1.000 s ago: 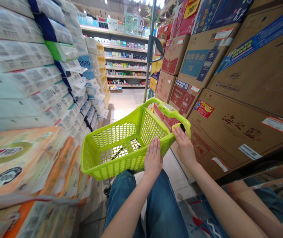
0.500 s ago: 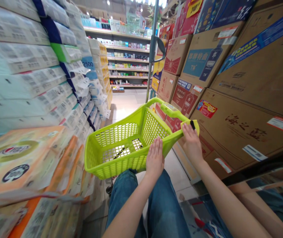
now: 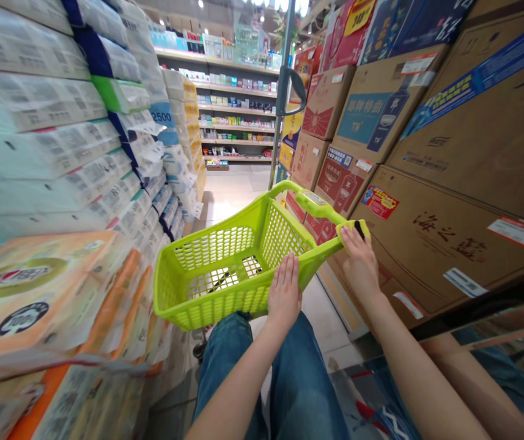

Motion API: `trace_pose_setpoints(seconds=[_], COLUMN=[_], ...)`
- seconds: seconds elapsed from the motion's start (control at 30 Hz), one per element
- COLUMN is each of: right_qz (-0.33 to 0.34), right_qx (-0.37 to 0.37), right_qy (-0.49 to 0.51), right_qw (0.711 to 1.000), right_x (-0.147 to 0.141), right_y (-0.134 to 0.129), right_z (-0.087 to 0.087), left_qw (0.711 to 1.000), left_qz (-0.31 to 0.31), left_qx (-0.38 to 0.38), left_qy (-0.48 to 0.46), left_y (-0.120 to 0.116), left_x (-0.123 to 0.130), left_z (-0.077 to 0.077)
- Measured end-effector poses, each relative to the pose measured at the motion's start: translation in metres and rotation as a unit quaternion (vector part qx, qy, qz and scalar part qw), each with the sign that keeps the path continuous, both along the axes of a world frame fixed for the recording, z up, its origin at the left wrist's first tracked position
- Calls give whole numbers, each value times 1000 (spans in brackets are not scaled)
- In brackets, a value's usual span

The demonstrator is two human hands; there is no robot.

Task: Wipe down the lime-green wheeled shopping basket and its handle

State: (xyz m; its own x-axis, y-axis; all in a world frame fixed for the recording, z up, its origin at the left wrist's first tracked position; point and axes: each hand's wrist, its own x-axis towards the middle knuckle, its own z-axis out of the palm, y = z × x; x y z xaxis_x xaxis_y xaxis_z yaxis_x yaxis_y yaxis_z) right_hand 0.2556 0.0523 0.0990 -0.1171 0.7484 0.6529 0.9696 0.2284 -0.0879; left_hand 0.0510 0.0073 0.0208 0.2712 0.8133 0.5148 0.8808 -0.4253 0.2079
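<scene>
A lime-green plastic shopping cart (image 3: 216,308) stands across the aisle in front of my knees, its basket holding nothing. My left hand (image 3: 284,290) lies against the near side of the basket, fingers straight and together over the rim, thumb hidden. Over the right end of the cart's handle (image 3: 319,206), beside a black band, my right hand (image 3: 360,260) is curled, its thumb and palm out of sight. Below the basket a small dark wheel (image 3: 199,350) shows in part.
Tissue packs (image 3: 60,104) are stacked high on the left, with orange packs (image 3: 36,287) nearer. Large cardboard boxes (image 3: 449,226) line the right side. A grey pole (image 3: 284,91) rises behind the cart. Stocked shelves (image 3: 238,104) stand at the far end of the tiled floor (image 3: 229,189).
The view has shifted slightly. The cart's basket sits a little further left in the picture, and the right hand a little further right. Both hands stay on the cart.
</scene>
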Motion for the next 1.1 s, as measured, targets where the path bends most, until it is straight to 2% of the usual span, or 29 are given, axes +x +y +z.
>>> trace_pose_setpoints(seconds=[0.07,0.17,0.23,0.33,0.47,0.57,0.63,0.73,0.8,0.93,1.1], right_qz=[28,116,160,153,40,3,25,109,162,205,163], right_qx=[-8,-37,-53,-56,-28,-21,-26,-49,-68,-80,-49], right_qy=[-11,-41,-52,-52,-19,-6,-7,-20,-36,-74,-127], right_qw=[1000,992,984,985,999,1000,999,993,984,973,977], right_x=[-21,-58,-68,-47,0,1,-18,-53,-67,-65,-49], right_y=[-7,-24,-30,-24,0,5,-3,-21,-30,-36,-33], right_z=[-9,-26,-30,-22,-3,-3,-12,-28,-34,-33,-30], left_qw=[1000,1000,1000,1000,1000,1000,1000,1000,1000,1000,1000], left_qz=[3,4,6,3,-1,0,0,0,2,2,0], left_qx=[0,8,11,10,8,10,11,12,12,14,9], left_qy=[-4,-6,-5,-3,0,-6,-11,-13,-11,-11,-22], left_y=[1,2,2,1,0,0,1,2,2,2,2], left_x=[1,1,1,0,-1,-1,0,0,0,0,1], left_z=[-1,-3,-4,-2,1,0,-2,-4,-4,-3,-3])
